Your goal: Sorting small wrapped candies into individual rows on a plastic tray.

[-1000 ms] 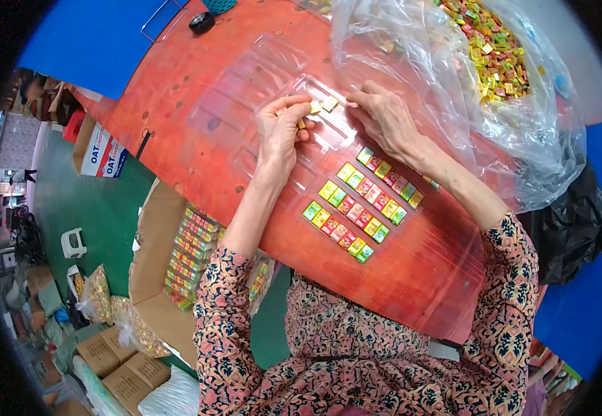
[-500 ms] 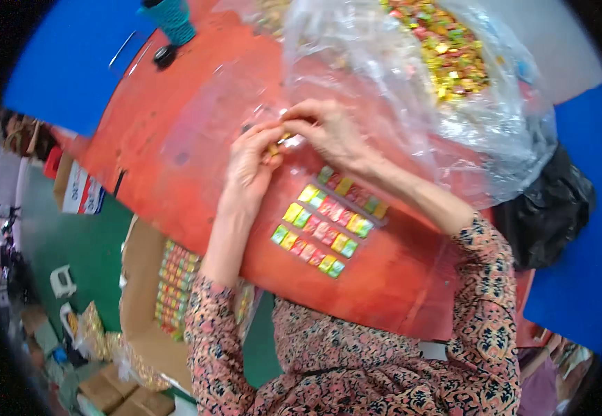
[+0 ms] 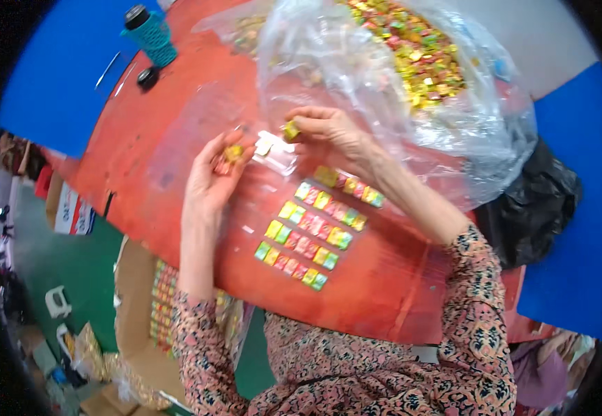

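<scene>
My left hand (image 3: 209,182) is cupped palm up, holding a few small foil-wrapped sweets (image 3: 233,152) in yellow and reddish wrappers. Between the thumb and fingers of my right hand (image 3: 339,139) is one yellow wrapped sweet (image 3: 291,130), raised above the table. A shiny, clear plastic piece (image 3: 274,155) lies between the two hands; glare hides its exact shape. Nearer to me, several slanting rows of wrapped sweets (image 3: 302,244) in green, yellow and red lie side by side. The farthest row (image 3: 349,186) is partly beneath my right wrist and forearm.
A large clear bag (image 3: 377,90) of loose sweets (image 3: 429,69) covers the far right of the red table (image 3: 356,298). Beside it sits a black bag (image 3: 536,208). A teal bottle (image 3: 154,43) and a black lid (image 3: 147,78) are far left. Below left, a cardboard box (image 3: 131,291) contains more rows.
My hands were together over the table and have moved apart. The sweets in my left palm and the yellow one in my right fingers now show clearly. The whole view has shifted slightly.
</scene>
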